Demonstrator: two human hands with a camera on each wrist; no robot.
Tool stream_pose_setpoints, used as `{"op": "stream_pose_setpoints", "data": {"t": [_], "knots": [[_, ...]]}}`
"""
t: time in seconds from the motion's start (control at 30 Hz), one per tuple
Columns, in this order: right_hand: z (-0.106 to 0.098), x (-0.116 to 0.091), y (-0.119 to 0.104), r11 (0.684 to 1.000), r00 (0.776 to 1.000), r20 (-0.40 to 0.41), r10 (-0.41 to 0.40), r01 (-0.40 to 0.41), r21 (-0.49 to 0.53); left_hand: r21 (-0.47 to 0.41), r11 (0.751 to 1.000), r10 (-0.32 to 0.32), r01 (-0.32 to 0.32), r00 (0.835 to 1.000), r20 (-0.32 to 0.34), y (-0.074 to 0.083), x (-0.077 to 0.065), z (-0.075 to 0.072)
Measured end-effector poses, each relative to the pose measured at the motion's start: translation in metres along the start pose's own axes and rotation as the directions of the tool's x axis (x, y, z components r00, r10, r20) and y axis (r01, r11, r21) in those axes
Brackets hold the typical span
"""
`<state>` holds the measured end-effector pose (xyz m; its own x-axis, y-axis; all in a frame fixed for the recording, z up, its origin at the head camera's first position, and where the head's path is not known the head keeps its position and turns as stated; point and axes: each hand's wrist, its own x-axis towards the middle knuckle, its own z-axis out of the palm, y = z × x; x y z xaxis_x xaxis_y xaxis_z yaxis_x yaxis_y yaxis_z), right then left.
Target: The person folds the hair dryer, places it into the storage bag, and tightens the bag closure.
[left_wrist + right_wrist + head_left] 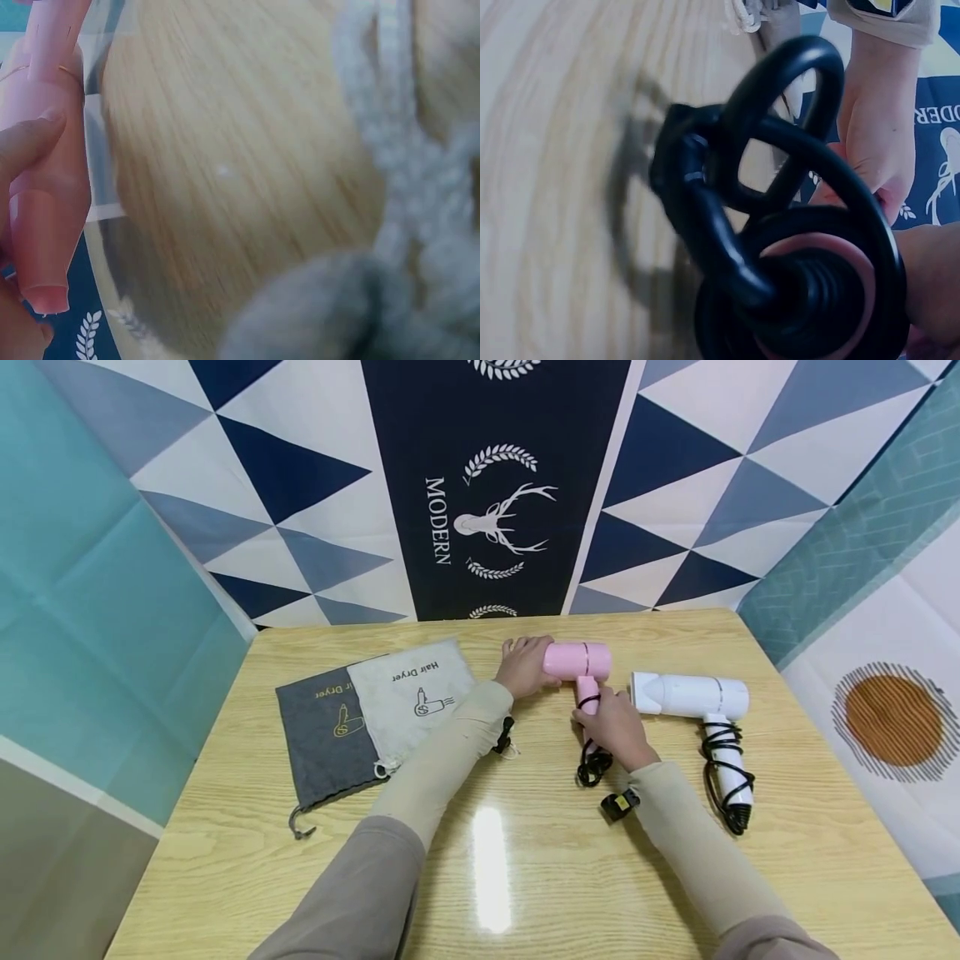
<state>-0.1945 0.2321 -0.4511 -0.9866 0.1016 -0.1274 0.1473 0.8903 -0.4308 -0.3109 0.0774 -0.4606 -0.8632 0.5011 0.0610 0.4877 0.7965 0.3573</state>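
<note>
A pink hair dryer is held between both hands near the back of the table. My left hand grips the nozzle end of its barrel; in the left wrist view the thumb lies along the pink barrel. The right hand holds the handle, around which a black cord is wound. Seen from the right wrist, the looped cord fills the middle and comes out of the handle's end, hiding most of the right hand.
A white hair dryer with its cord wrapped round the handle lies at the right. Two drawstring pouches lie overlapping at the left, a light grey one over a dark grey one. A patterned cloth stands behind the wooden table.
</note>
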Motion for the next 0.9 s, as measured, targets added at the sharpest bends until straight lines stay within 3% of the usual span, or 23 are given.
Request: {"op": "stream_pose_setpoints", "data": {"t": [0.37, 0.9], "knots": [[-0.009, -0.001, -0.003, 0.999, 1.000, -0.018, -0.021, 0.021, 0.028, 0.022, 0.999, 0.025, -0.023, 0.996, -0.091, -0.002, -0.008, -0.014], [-0.020, -0.010, -0.017, 0.993, 0.996, -0.030, -0.085, 0.087, 0.085, 0.001, 1.000, 0.000, 0.000, 0.988, -0.155, -0.012, -0.028, -0.029]]}}
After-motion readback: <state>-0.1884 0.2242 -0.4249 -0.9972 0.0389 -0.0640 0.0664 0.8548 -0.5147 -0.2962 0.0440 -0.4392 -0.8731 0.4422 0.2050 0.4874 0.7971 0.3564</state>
